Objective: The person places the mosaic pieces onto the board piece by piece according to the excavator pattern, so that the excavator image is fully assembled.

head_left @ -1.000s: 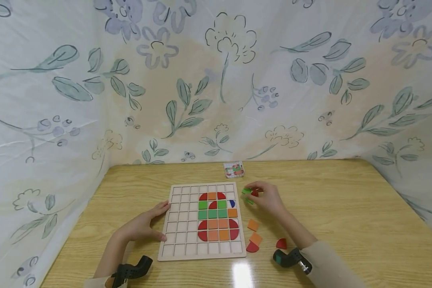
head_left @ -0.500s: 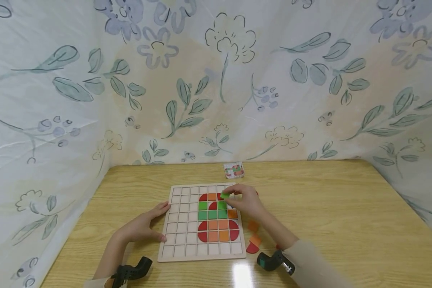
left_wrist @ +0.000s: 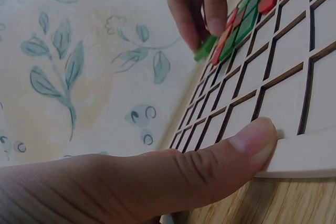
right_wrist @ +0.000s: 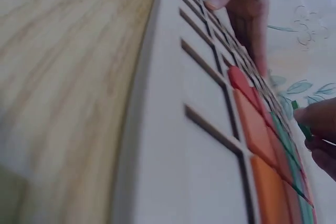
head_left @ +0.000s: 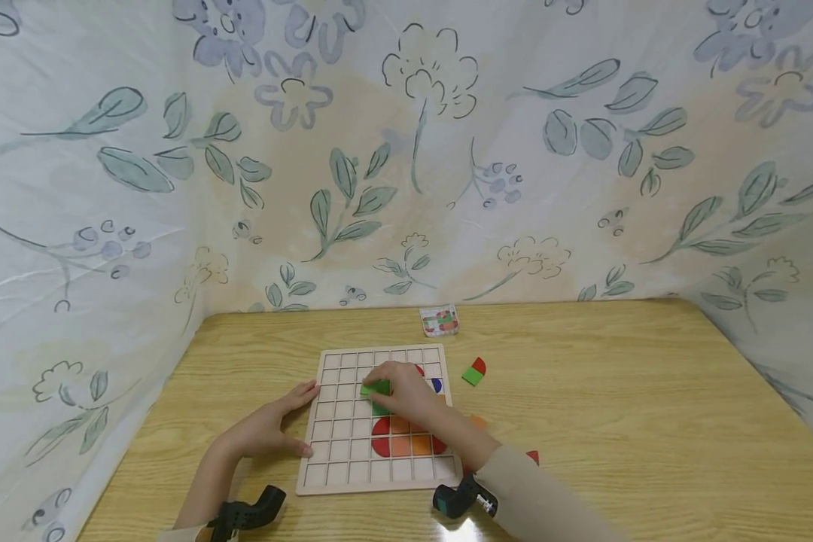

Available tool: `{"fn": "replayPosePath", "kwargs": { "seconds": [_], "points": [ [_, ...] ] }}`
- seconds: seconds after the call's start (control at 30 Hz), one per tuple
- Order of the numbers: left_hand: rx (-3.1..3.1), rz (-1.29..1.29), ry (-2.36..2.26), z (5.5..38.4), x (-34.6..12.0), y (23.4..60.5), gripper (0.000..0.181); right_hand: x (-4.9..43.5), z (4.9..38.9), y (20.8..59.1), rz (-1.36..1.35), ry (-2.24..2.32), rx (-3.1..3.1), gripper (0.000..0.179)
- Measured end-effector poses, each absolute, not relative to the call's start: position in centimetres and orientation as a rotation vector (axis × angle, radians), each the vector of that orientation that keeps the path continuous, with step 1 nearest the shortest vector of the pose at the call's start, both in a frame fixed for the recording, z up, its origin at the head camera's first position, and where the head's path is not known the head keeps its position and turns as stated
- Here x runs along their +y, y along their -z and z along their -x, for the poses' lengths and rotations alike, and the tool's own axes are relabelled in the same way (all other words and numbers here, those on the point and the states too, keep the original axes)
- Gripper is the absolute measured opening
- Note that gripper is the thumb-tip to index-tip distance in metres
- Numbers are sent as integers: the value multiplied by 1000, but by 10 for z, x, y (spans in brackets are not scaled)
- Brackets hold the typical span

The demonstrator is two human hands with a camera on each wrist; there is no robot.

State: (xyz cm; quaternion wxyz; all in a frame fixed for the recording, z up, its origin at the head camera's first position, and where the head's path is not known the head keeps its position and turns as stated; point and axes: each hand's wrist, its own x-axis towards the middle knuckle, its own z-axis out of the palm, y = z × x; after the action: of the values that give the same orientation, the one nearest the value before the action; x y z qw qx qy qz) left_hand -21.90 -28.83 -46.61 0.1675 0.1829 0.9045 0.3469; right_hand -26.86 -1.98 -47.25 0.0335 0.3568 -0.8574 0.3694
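My right hand (head_left: pixel 409 393) pinches a green square tile (left_wrist: pixel 205 49) between thumb and fingers. It holds the tile just over the wooden grid board (head_left: pixel 344 474), left of the green tiles lying in the grid. The right wrist view catches the held tile (right_wrist: pixel 301 121) edge-on. At the board's left edge rests my left hand (head_left: pixel 266 430), fingers stretched and thumb (left_wrist: pixel 254 137) lying on the rim. Red, orange and green tiles (head_left: pixel 400 446) fill cells on the board's right side, and a blue half-round piece (head_left: pixel 436 385) sits there too. My right hand hides several of them.
Right of the board lie a loose green square (head_left: pixel 473 376) with a red quarter-round (head_left: pixel 479 365) against it. Orange and red pieces are partly hidden by my right arm. A small pattern card (head_left: pixel 439 321) lies behind the board. Floral cloth surrounds the table.
My right hand has taken the green tile from the loose pieces right of the board and carried it left across the filled cells. My left hand has stayed at the board's edge.
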Motion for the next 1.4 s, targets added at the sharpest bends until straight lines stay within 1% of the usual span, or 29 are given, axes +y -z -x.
{"fn": "replayPosePath", "kwargs": {
  "seconds": [0.3, 0.83, 1.4],
  "points": [
    [2570, -530, -989, 219, -289, 466, 99, -33, 267, 474, -1017, -1064, -2749, 14],
    [2555, -534, -1000, 222, -290, 465, 98, -38, 268, 473, -1013, -1039, -2764, 14],
    [2556, -529, -997, 221, -289, 464, 98, -58, 275, 468, -1131, -919, -2727, 14]
  ]
}}
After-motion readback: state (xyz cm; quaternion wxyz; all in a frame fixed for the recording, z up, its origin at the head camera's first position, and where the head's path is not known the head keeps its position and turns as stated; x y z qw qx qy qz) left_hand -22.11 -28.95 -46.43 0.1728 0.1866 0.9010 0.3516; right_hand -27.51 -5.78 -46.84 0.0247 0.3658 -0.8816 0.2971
